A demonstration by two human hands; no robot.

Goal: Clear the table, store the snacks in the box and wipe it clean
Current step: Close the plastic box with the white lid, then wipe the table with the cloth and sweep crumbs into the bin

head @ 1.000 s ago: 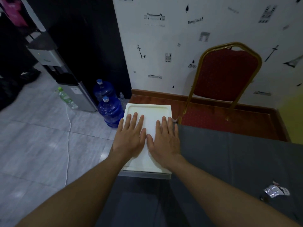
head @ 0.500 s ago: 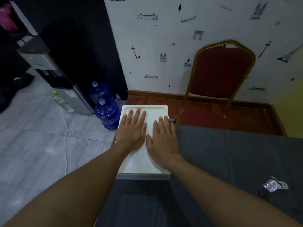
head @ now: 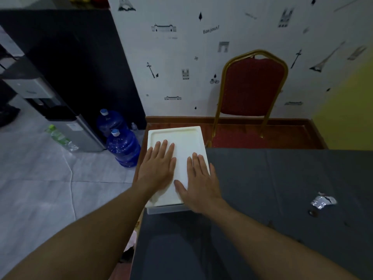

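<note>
So you've got both palms flat on the white box lid (head: 182, 138) at the table's (head: 282, 178) far-left corner, left hand (head: 159, 168) and right hand (head: 201, 184) fingers straight, close together, with a crumpled wrapper (head: 323, 201) off right.

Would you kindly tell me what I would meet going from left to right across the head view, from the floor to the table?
Green bottle → front blue water jug → left hand → right hand → red chair → crumpled silver wrapper.
</note>
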